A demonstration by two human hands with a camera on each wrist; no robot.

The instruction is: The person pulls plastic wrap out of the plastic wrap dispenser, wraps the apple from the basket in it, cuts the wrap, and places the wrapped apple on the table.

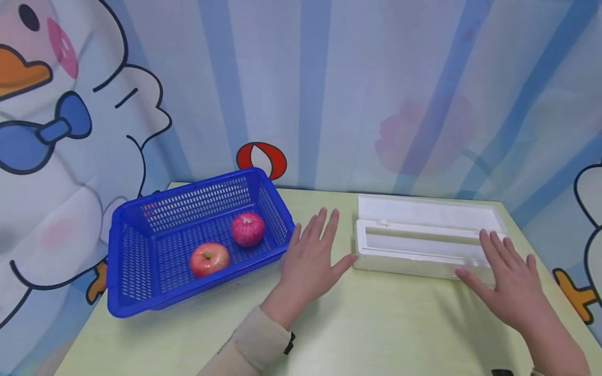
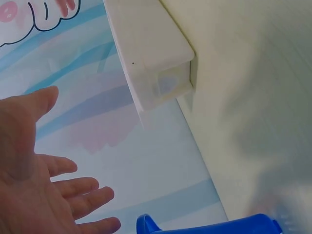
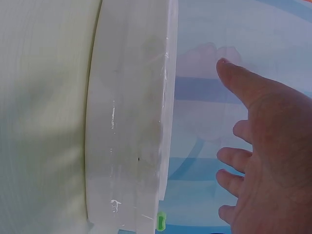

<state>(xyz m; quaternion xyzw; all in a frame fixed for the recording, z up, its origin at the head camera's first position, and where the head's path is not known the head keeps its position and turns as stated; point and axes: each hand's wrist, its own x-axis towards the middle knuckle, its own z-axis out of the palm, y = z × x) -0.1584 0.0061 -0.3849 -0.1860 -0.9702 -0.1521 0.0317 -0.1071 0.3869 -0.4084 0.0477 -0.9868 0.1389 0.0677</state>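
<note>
My left hand (image 1: 308,261) hovers palm down between a blue plastic basket (image 1: 134,308) and a long white box (image 1: 404,262), fingers straight and spread, holding nothing. Two apples lie in the basket: a red-yellow apple (image 1: 210,259) nearer the front and a deep pink apple (image 1: 247,229) behind it. Over the right end of the white box my right hand (image 1: 514,287) is held with its fingers extended and nothing in it. The box's white lid (image 1: 428,210) is tipped back toward the curtain. In the right wrist view the box (image 3: 129,122) stands beside my spread thumb and fingers.
Everything stands on a pale yellow-green table (image 1: 376,324). A blue curtain (image 1: 348,94) with cartoon duck prints hangs right behind the table's back edge. A small green piece (image 3: 161,221) shows by the box's end in the right wrist view.
</note>
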